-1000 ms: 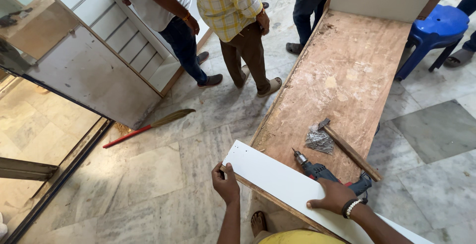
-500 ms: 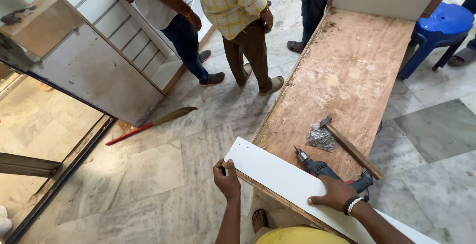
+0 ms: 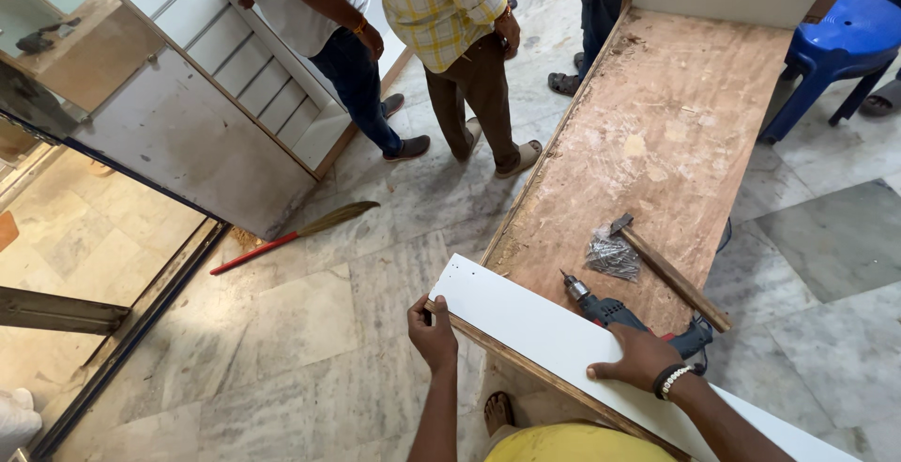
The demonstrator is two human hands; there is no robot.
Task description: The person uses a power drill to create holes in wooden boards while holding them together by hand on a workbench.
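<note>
Firmly, both hands hold a long white board laid across the near end of a wooden workbench.

Left hand (image 3: 432,335) clasps the white board (image 3: 526,323) at its corner, fingers curled round the edge that overhangs the floor; right hand (image 3: 640,359), with a beaded bracelet at the wrist, lies palm down on the board's top face, fingers spread flat rather than closed round anything. Just beyond the board, on the worn workbench (image 3: 657,143), lie a power drill (image 3: 615,312), a small heap of nails (image 3: 612,255) and a hammer (image 3: 668,272), its head touching the heap. Farther off, on the marble floor (image 3: 310,331), a broom (image 3: 293,234) with a red handle lies near a white cabinet (image 3: 188,133); three people stand by the bench, and a blue plastic stool (image 3: 840,44) stands at its far right.
</note>
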